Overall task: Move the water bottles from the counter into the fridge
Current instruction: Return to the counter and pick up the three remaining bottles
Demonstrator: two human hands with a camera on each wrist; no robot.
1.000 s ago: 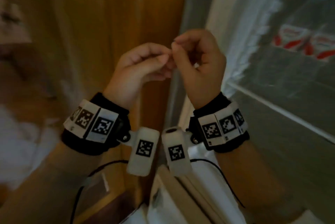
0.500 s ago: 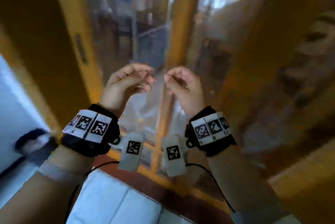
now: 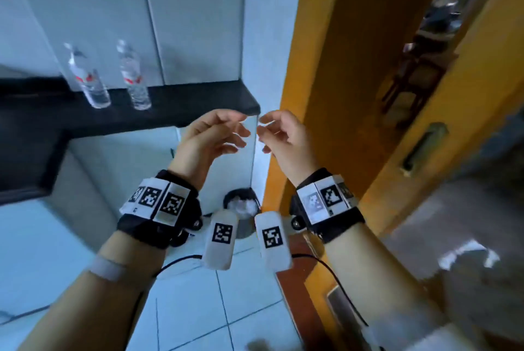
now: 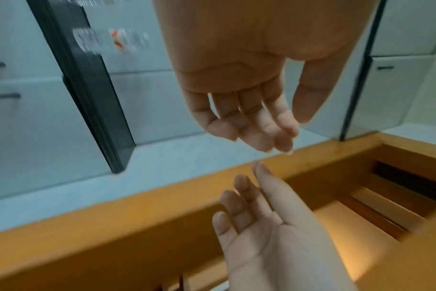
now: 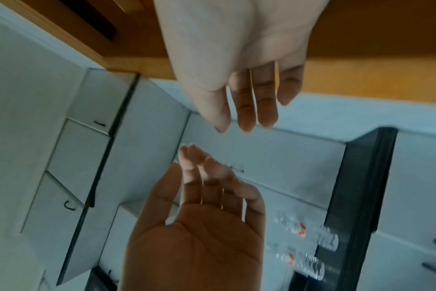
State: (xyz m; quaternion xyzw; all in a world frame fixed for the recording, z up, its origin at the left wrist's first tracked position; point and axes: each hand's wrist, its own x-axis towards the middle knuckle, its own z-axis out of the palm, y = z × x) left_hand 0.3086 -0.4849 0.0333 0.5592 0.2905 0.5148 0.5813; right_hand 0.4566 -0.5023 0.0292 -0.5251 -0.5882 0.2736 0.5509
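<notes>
While both hands raised, empty: left hand (image 3: 211, 137) and right hand (image 3: 286, 142) fingers relaxed, tips nearly meeting. Two bottles (image 3: 113, 78) stood upright on black counter (image 3: 198, 101), well apart from hands.

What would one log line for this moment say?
left hand: open, empty | right hand: open, empty | two water bottles: upright on counter | fridge: unseen
</notes>
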